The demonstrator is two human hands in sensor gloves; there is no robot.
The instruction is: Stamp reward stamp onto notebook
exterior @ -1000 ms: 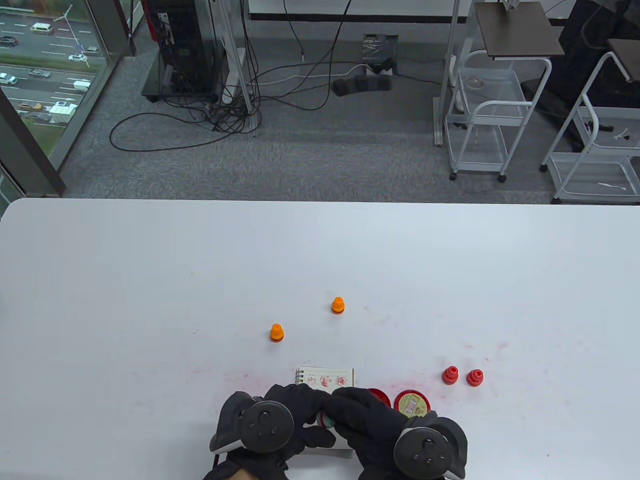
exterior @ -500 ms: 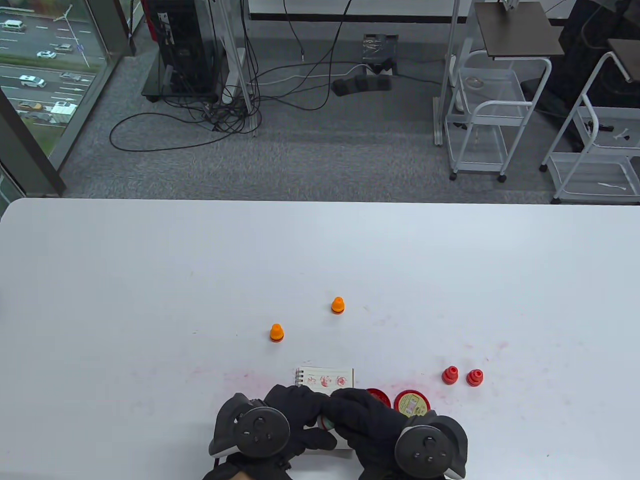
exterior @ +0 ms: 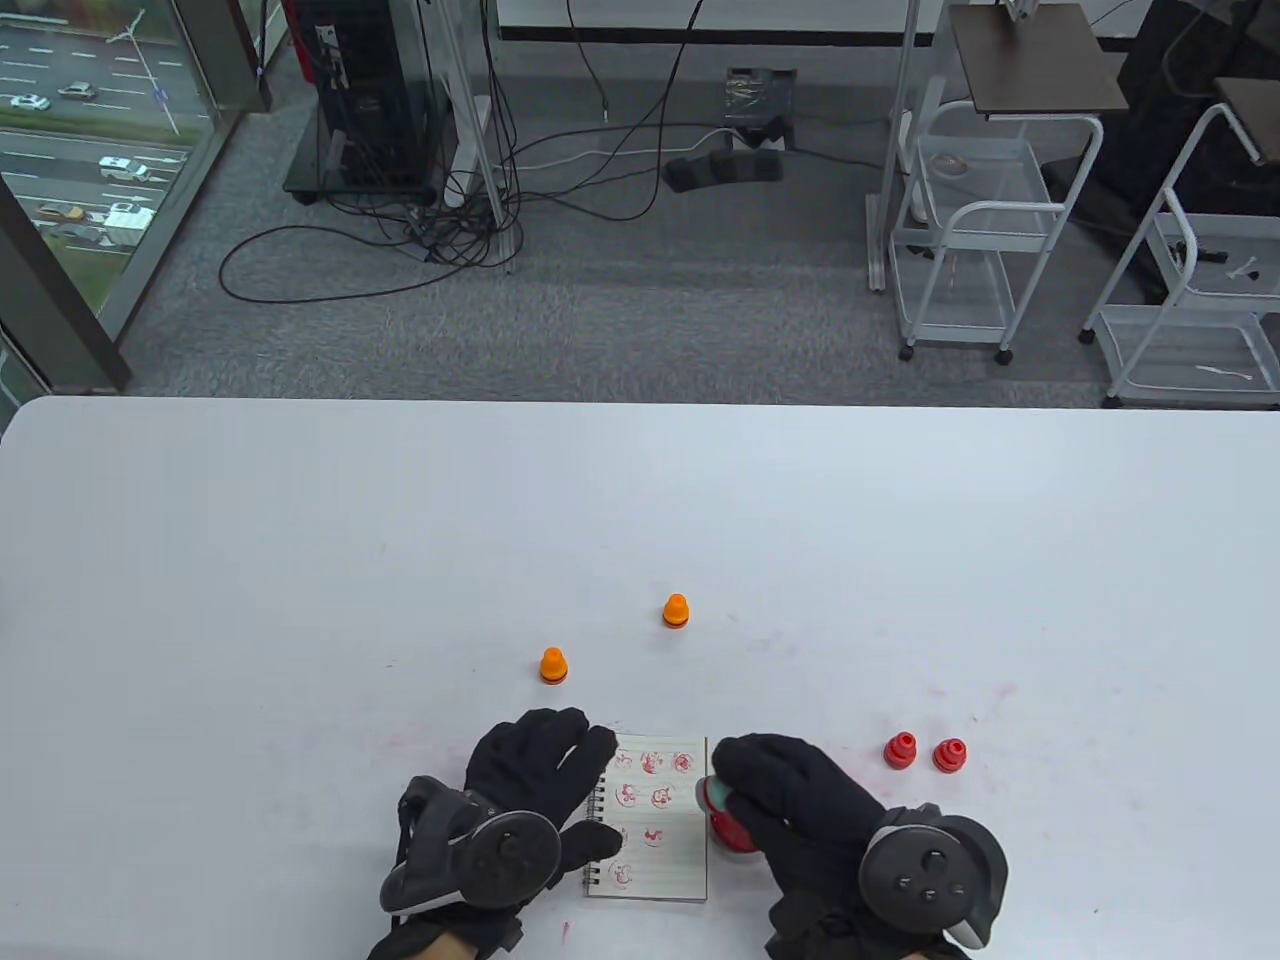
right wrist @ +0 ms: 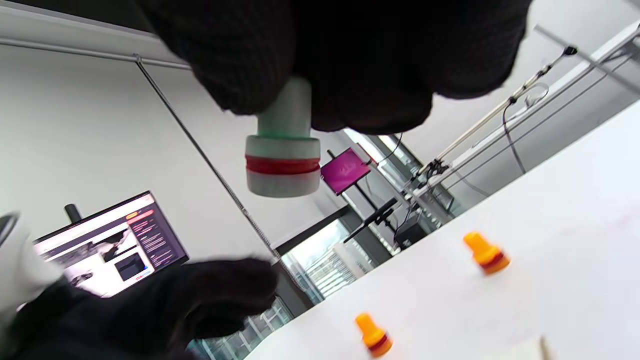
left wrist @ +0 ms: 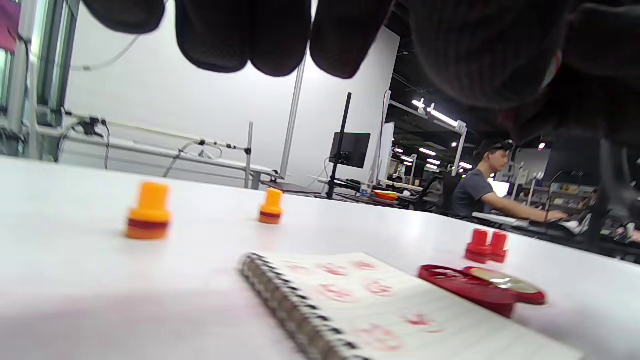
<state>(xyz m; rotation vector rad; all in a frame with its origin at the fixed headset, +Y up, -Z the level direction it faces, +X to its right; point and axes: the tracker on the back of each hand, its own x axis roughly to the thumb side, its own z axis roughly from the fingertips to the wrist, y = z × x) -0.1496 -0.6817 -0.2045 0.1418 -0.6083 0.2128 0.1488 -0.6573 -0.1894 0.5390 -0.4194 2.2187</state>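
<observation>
now the right hand (exterior: pixel 790 800) pinches the reward stamp (exterior: pixel 712 797) by its pale green stem, fingers curled round it, just off the right edge of the notebook (exterior: pixel 655 820) and over the red ink pad (exterior: pixel 735 838), near the front edge of the table (exterior: pixel 300 520). from above only the stamp's pale green end pokes out from under the glove, while the right wrist view shows it whole: a white base with a red band (right wrist: pixel 283 167) hanging clear in the air below the black fingers (right wrist: pixel 240 55), touching nothing beneath.

the left hand (exterior: pixel 520 790) lies with straight fingers spread over the notebook's spiral edge, the fingertips at its far left corner and the thumb on the page lower down. whether the palm bears down cannot be told from the table view. the left wrist view looks under those fingers (left wrist: pixel 245 35), which hang above the page, and shows the wire spiral (left wrist: pixel 290 310) close up, with faint red prints on the lined paper.

the table view shows several round red prints on the open page. it hides most of the ink pad under the right hand, but the left wrist view shows the pad lying flat beside the notebook, its lid (left wrist: pixel 505 282) alongside.

two orange stamps (exterior: pixel 552 665) (exterior: pixel 676 610) stand beyond the notebook, toward the table's middle. two red stamps (exterior: pixel 901 750) (exterior: pixel 950 755) stand side by side to the right of the right hand. pink ink smears mark the white table around the notebook.
</observation>
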